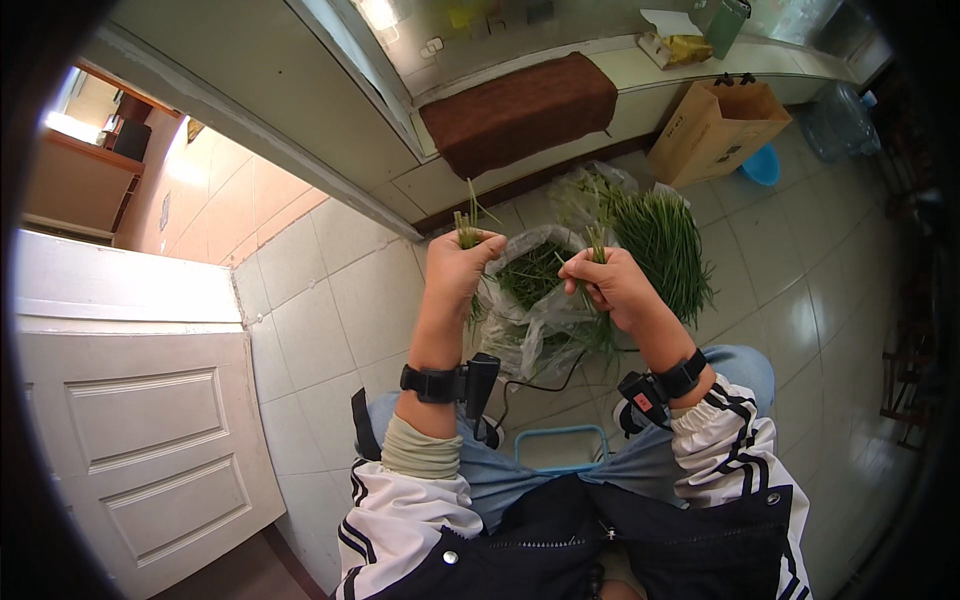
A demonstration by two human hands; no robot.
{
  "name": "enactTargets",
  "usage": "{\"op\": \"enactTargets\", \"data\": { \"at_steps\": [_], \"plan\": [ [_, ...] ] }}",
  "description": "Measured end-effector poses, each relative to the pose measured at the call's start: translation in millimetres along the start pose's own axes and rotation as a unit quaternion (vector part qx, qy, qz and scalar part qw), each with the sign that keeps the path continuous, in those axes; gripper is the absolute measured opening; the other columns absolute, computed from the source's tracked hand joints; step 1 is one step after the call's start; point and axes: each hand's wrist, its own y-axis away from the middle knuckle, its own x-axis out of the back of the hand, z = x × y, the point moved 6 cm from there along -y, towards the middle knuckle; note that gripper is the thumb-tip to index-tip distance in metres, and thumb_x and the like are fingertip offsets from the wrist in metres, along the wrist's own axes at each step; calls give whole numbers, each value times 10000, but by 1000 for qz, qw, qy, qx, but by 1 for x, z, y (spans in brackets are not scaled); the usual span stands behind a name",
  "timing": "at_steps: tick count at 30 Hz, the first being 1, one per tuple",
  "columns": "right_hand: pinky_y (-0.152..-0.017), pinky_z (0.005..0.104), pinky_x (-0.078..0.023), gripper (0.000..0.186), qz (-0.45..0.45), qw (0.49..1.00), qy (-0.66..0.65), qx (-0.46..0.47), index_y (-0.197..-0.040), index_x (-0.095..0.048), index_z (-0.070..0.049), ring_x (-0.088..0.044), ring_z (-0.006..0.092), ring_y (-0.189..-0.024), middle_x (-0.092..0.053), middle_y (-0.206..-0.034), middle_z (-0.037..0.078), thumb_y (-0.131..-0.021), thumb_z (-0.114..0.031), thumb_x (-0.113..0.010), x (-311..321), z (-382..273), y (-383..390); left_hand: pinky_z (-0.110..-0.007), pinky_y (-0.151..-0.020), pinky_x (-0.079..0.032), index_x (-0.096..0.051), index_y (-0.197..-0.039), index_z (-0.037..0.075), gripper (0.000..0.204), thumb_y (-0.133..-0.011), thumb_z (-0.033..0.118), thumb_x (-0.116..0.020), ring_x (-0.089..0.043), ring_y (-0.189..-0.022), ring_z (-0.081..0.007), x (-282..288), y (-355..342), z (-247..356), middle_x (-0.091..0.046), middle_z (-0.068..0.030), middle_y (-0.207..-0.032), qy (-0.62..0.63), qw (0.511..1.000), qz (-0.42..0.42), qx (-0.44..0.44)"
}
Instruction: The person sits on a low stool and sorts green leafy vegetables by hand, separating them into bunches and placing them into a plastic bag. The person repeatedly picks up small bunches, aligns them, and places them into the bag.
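Observation:
My left hand (463,265) is closed round a small bunch of cut green stalks (466,226), their ends sticking up above my fingers. My right hand (610,282) grips another few stalks (597,240), some hanging below it. Between and just beyond my hands, a clear plastic bag (540,332) on the floor holds loose green leaves (525,270). A big heap of long green leafy stalks (660,250) lies to the right, with more plastic bagging behind it. Both my wrists carry black strapped devices.
A brown paper bag (710,135), a blue basin (760,165) and a water jug (840,120) stand at back right. A brown cloth (520,112) lies on the ledge. A white door (150,420) and doorway are at left. Blue metal tubing (560,432) and a black cord are below my hands.

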Motion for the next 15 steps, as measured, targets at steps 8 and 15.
{"op": "enactTargets", "data": {
  "at_steps": [8,15],
  "plan": [
    [-385,174,-252,158,-24,999,-27,-27,-847,-629,-32,-389,32,-476,-611,-697,17,-848,-188,-600,-2,3,1,-227,-577,-415,-654,-846,-12,133,-762,83,-692,-533,-632,-83,-24,0,-14,-616,-26,-714,17,997,-67,26],
    [-395,173,-255,159,-49,998,-26,-25,-865,-627,-48,-394,36,-504,-605,-704,11,-872,-202,-588,0,8,-4,-220,-549,-384,-641,-864,9,161,-760,110,-713,-480,-597,-65,-47,4,-14,-587,10,-709,-13,995,-95,30]
  ]
}}
